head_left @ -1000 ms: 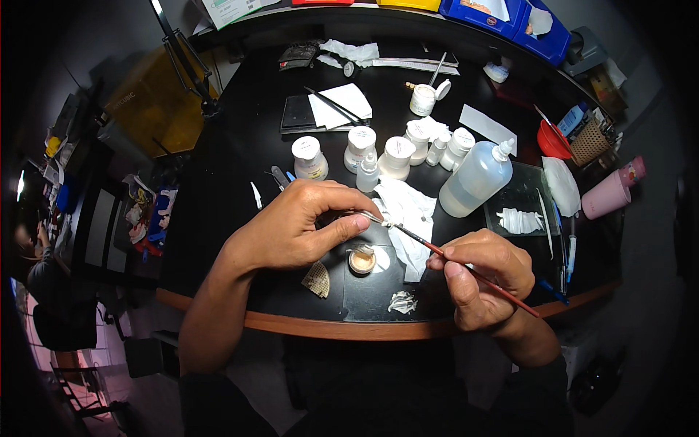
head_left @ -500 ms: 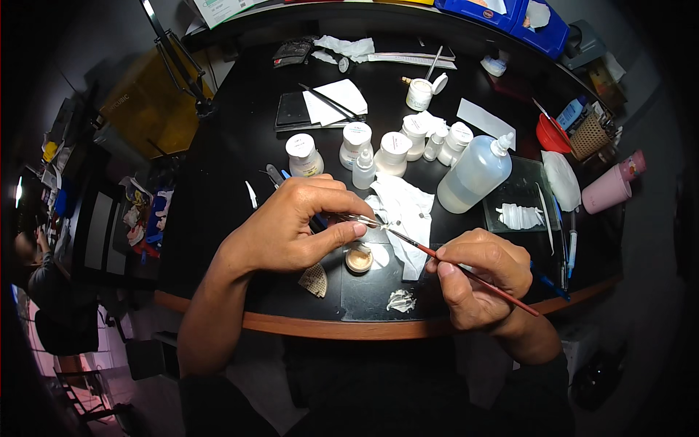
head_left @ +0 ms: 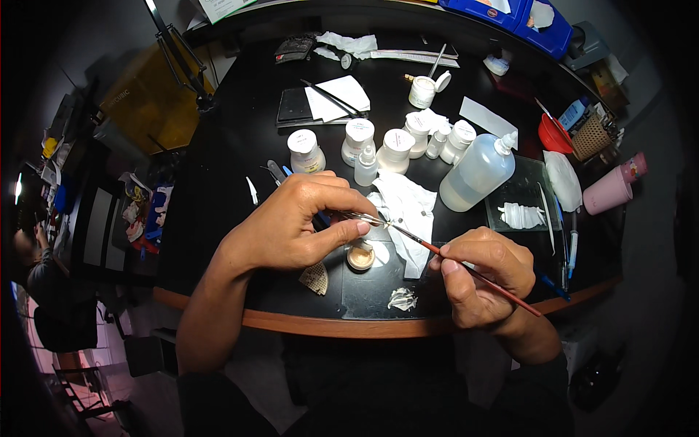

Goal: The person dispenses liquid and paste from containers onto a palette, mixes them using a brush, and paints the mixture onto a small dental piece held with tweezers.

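My left hand [head_left: 287,226] is closed on slim metal tweezers [head_left: 360,216], pinched between thumb and index finger. A tiny pale piece [head_left: 387,224] sits at their tips, too small to make out. My right hand [head_left: 488,273] grips a thin brush with a red-brown handle [head_left: 502,290], and its tip meets the pale piece. Below the tweezers stands a small open pot of beige paste or powder [head_left: 360,258]. Behind the brush tip lies a crumpled white tissue [head_left: 413,207] with small dark bits on it.
Several white-lidded jars [head_left: 306,154] and a dropper bottle [head_left: 366,169] stand beyond my hands. A large translucent squeeze bottle [head_left: 477,175] rises to the right, near a glass plate [head_left: 535,178] with folded tissue. A pink tumbler [head_left: 608,191] stands at the far right; a lamp arm [head_left: 175,54] is at left.
The view has shifted very slightly. Both hands keep their holds, and the brush tip has moved a touch upward against the pale piece.
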The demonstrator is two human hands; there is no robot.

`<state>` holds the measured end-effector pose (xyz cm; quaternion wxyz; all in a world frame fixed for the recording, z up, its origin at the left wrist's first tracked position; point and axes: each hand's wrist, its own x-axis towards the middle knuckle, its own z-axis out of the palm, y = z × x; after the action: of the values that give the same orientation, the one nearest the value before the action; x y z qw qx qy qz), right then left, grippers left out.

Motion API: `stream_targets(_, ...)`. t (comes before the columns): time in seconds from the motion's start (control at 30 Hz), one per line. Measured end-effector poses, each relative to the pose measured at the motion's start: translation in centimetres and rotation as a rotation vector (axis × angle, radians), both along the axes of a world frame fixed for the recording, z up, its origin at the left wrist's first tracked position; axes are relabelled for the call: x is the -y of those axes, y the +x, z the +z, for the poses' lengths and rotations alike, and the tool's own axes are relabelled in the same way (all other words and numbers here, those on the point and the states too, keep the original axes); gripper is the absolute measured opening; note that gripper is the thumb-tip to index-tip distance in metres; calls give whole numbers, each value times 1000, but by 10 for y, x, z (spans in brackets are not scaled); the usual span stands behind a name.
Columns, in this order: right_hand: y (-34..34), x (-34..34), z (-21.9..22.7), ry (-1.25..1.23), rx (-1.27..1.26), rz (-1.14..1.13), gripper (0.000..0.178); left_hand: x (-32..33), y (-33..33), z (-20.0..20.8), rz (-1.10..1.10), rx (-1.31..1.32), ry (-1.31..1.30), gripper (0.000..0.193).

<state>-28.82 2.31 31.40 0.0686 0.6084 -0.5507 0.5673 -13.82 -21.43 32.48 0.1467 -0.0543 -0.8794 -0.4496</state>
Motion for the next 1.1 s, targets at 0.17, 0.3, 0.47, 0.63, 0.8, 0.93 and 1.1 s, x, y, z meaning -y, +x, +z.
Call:
stream_targets(0.17, 0, 1, -1, -9, -2, 15, 7, 0, 0, 0, -2, 6, -7, 19)
stream_targets(0.3, -1, -1, 1, 11, -5, 28, 7, 0, 0, 0, -7, -2, -14, 19)
stream_targets(0.47, 0, -1, -1, 2, 2, 10, 7, 0, 0, 0, -1, -3, -8, 19)
stream_targets(0.63, -2, -1, 1, 15, -12, 29, 7, -1, 0, 0, -5, -4, -18, 19)
stream_targets(0.8, 1, 0, 0, -16, -7, 6, 7, 0, -1, 0, -8, -8, -12, 18)
stream_targets(0.93, -1, -1, 2, 16, -16, 31, 7, 0, 0, -1, -2, -13, -22, 18)
stream_targets(1.1, -1, -1, 2, 0, -20, 12, 7, 1, -1, -2, -12, -27, -40, 18)
